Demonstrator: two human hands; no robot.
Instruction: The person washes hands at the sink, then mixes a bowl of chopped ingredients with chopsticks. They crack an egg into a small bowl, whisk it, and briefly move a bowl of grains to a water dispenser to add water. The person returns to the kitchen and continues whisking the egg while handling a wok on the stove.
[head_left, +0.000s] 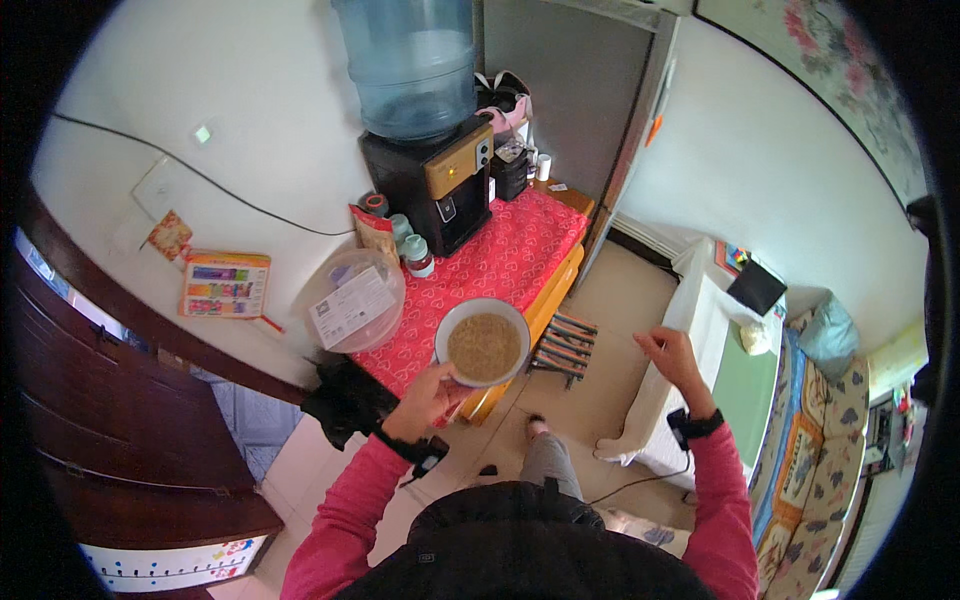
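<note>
My left hand (426, 403) grips the near rim of a white bowl (444, 330), thumb on the edge. A brown, grainy food or thick liquid (486, 349) fills much of the bowl. I see the bowl over the front edge of a table with a red heart-patterned tablecloth (480, 270); whether it touches the cloth cannot be told. Away to the right, my right hand (670, 358) is raised over the floor beside the white-draped table, its fingers curled in with nothing visible in them. Black bands circle both wrists.
A water dispenser (420, 187) with a large blue bottle (412, 75) stands on the red cloth. Nearby are a baby bottle (416, 255) and a round clear plastic container (394, 322). A slatted folding stool (564, 346) is on the floor. Rightward are a white-draped table (667, 337) and a patterned sofa (821, 487).
</note>
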